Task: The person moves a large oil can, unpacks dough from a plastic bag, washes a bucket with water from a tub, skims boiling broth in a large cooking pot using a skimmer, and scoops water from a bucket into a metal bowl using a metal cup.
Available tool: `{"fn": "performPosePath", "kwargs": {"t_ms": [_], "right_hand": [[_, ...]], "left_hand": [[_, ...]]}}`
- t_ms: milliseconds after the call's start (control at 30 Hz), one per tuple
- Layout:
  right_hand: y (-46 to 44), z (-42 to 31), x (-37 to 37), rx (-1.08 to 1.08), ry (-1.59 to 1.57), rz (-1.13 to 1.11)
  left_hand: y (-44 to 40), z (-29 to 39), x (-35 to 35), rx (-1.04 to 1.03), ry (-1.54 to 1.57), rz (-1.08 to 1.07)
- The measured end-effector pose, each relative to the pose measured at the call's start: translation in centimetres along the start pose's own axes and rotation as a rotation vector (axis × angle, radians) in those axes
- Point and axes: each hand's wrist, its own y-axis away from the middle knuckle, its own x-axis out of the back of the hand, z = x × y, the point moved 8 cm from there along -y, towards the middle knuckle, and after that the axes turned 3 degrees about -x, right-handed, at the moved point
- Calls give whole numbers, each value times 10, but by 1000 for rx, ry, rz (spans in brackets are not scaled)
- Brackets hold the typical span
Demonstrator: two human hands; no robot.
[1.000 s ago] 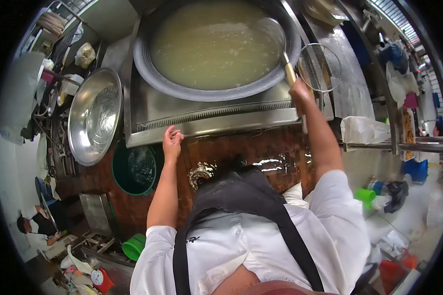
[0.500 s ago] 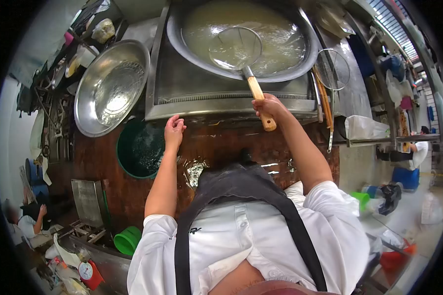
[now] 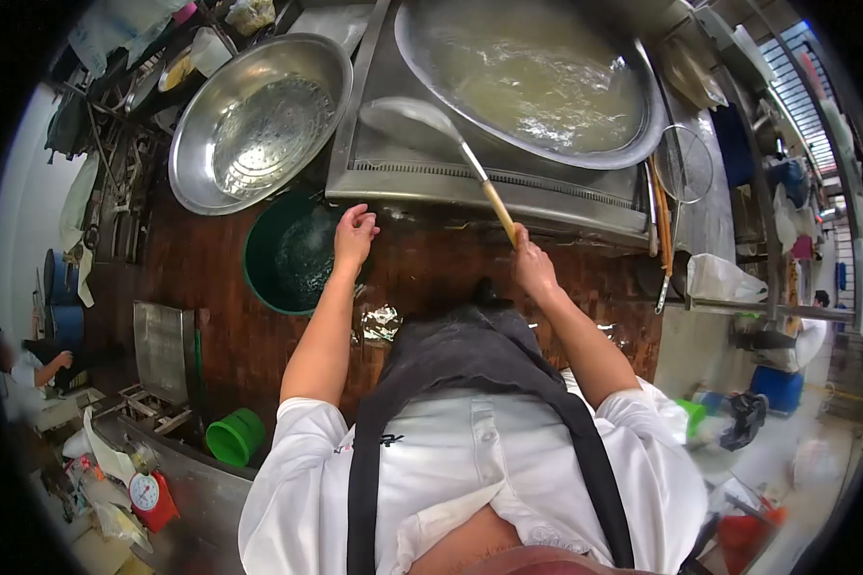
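My right hand [image 3: 535,268] is wrapped around the wooden handle of a mesh skimmer [image 3: 496,206]. The skimmer's round head is turned partly sideways and blurred over the metal stove top, to the left of a large wok [image 3: 654,129]. Cloudy, rippling liquid [image 3: 547,81] fills much of the wok. Loosely curled and with nothing in it, my left hand [image 3: 356,234] hovers by the stove's front edge, near a dark green tub [image 3: 251,259] of water.
A wide metal basin [image 3: 187,144] stands tilted left of the stove. Another wire skimmer [image 3: 686,163] lies at the right among long-handled tools. The brown floor [image 3: 431,259] is wet. Behind on the left are a green bucket [image 3: 235,438] and a red scale [image 3: 153,503]. Other people sit at both sides.
The mesh skimmer has come out of the wok's liquid and swung left over the stove top, its head tilting. My view has shifted, and my left hand stays near the stove edge.
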Motion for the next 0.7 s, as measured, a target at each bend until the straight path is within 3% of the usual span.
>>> {"fn": "performPosePath", "kwargs": {"t_ms": [100,200,300,367,433,467,533,700], "right_hand": [[1,-12,10,46,-14,70],[-6,7,-18,-27,-162,71],[-33,30,-51,28,-98,54],[-43,13,-3,67,-217,72],[-49,10,44,99,-377,169],[-64,21,60,-34,-371,150],[-102,55,97,28,-550,315],[-207,178,226,-143,-516,584]], "left_hand": [[-12,8,-1,-7,20,1],[-10,13,-3,6,-11,10],[-13,11,-15,60,-21,16],[-25,12,-26,81,-29,10],[-35,4,-29,-37,-203,-7],[-45,8,-36,-110,-286,-15],[-46,18,-57,-108,-511,-38],[-58,-7,-98,-74,-1007,-113]]}}
